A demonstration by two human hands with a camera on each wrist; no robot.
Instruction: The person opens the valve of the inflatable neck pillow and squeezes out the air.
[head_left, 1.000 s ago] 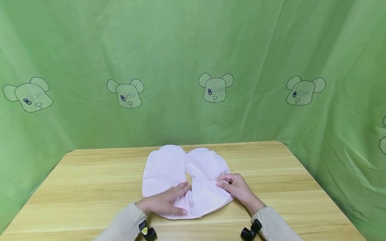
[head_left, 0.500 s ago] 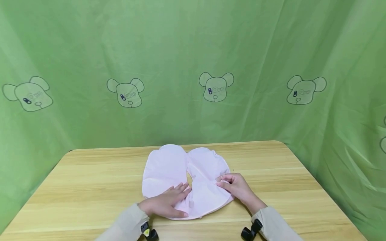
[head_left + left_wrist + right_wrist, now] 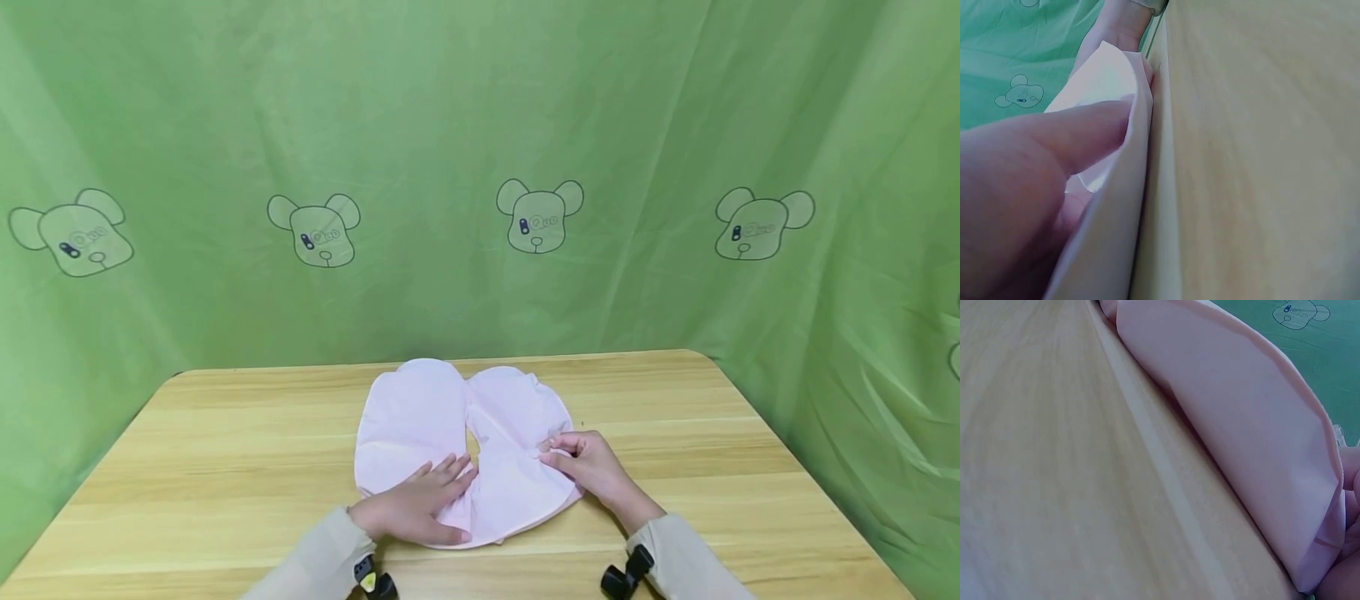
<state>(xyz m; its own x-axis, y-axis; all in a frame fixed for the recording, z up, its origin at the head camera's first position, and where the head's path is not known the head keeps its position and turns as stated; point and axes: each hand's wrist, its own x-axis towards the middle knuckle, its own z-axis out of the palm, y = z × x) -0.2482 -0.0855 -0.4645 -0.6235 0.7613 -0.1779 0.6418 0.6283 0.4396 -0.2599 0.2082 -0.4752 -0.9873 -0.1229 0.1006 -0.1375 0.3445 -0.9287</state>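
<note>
A flat, soft pale pink piece (image 3: 517, 483) with a rounded, lobed outline lies on the table in the head view. A narrow opening in its middle shows the wood beneath. My left hand (image 3: 422, 504) rests on its near left part, fingers spread and straight. In the left wrist view, the thumb (image 3: 1094, 131) lies against the pink material (image 3: 1138, 119). My right hand (image 3: 592, 471) pinches a small clear nub (image 3: 545, 447) on the right side of the piece. The right wrist view shows the pink edge (image 3: 1254, 419) raised off the table, with fingertips at its right.
The wooden table (image 3: 247, 467) has rounded far corners and carries the pink piece near its middle. Behind it hangs a green curtain (image 3: 420, 125) with bear-face prints. Each wrist wears a black camera mount (image 3: 628, 573).
My left hand has shifted very slightly to the right on the pink piece. The right hand keeps its pinch and place.
</note>
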